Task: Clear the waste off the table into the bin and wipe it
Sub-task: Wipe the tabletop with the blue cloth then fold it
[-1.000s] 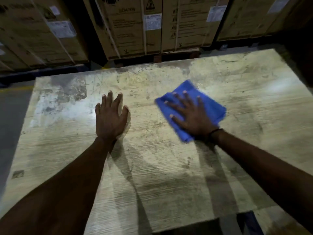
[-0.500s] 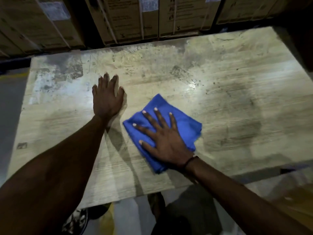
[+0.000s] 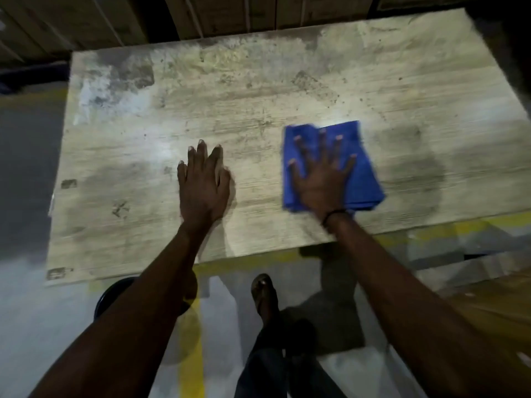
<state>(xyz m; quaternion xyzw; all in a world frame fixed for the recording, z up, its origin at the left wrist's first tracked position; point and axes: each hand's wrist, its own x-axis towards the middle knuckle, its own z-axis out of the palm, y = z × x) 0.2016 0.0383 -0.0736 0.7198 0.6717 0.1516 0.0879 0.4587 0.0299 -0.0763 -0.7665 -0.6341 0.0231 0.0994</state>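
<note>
My left hand lies flat on the table, fingers straight and close together, holding nothing. To its right, well apart, my right hand presses the folded blue cloth down with fingers spread wide. The cloth sits near the table's front edge, right of center.

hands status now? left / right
Left hand: open, flat on the table, holding nothing.
Right hand: open, fingers spread, pressing the blue cloth.

Table bare beyond hands; boxes block far edge
</note>
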